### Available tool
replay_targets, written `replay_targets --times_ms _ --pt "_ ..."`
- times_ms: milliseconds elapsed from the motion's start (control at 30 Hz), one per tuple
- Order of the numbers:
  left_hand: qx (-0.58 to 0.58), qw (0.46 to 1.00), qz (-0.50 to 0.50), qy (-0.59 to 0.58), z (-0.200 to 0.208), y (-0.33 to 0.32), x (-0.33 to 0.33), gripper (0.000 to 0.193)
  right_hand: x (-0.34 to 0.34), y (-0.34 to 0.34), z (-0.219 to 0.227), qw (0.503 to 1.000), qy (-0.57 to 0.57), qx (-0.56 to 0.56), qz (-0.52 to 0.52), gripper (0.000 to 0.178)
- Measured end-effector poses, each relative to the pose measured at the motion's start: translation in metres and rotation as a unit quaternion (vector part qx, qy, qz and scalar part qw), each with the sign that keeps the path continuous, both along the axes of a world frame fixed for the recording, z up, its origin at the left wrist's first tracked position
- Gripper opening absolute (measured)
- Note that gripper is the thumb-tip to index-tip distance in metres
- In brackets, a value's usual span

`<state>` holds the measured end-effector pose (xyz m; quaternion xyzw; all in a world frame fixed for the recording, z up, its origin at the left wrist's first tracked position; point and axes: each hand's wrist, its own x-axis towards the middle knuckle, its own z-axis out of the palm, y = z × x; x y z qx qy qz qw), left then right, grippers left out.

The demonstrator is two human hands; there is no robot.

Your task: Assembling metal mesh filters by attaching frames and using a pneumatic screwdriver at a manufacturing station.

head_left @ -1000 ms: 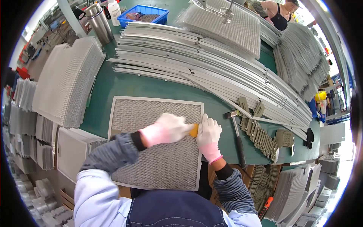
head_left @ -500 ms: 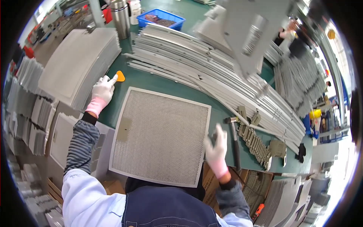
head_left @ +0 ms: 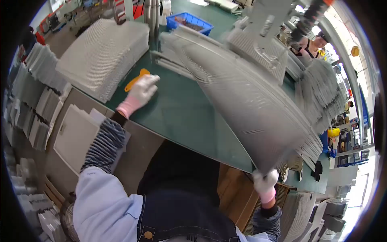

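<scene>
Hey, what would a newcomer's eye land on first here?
Probably the big grey mesh panel, blurred and tilted over the green table, its near corner in the right hand. Next, the bright orange scraper by the left hand, near the stack of mesh sheets. Then the blue bin toward the table's far side.

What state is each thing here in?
Left hand: open, empty
Right hand: gripping a corner of the mesh panel
Mesh panel: tilted
Orange flat tool: lying on the green table
Blue tray: open, holding small items
Steel flask: upright
Mesh sheets: stacked at left
</scene>
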<state>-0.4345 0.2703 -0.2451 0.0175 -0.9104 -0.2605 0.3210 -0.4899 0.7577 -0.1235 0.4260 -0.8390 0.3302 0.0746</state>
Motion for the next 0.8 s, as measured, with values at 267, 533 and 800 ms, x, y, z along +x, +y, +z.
replay_targets --times_ms 267,533,800 --pt "0.189 0.961 -0.179 -0.091 0.013 0.106 -0.08 0.037 -0.039 0.067 -0.115 0.967 -0.144 -0.193 -0.08 0.044" --pt "0.256 0.951 -0.149 -0.094 0.029 0.116 -0.076 0.034 -0.051 0.044 -0.109 0.958 -0.206 -0.149 -0.132 0.017" --pt "0.215 0.903 0.262 0.264 0.057 0.028 0.113 0.036 -0.035 -0.09 -0.069 0.938 -0.218 -0.212 0.169 0.076"
